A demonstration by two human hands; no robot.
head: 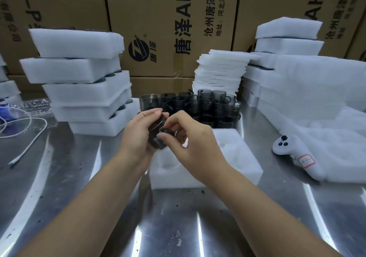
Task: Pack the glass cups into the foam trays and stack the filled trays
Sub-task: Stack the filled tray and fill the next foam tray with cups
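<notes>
My left hand (138, 136) grips a dark smoked glass cup (156, 136) just above the near-left corner of a white foam tray (245, 157) on the steel table. My right hand (190, 138) pinches the same cup from the right with thumb and fingers. The tray's round pockets that show hold nothing; my right hand hides part of it. Behind the tray stands a cluster of several dark glass cups (200, 106), stacked in two layers. A leaning stack of filled foam trays (83, 82) rises at the left.
Thin foam sheets (219, 70) are piled behind the cups. More foam trays and loose foam (309, 90) fill the right side, with a white handheld controller (297, 156) lying by them. A white cable (29, 138) trails at the left. Cardboard cartons (170, 19) wall the back.
</notes>
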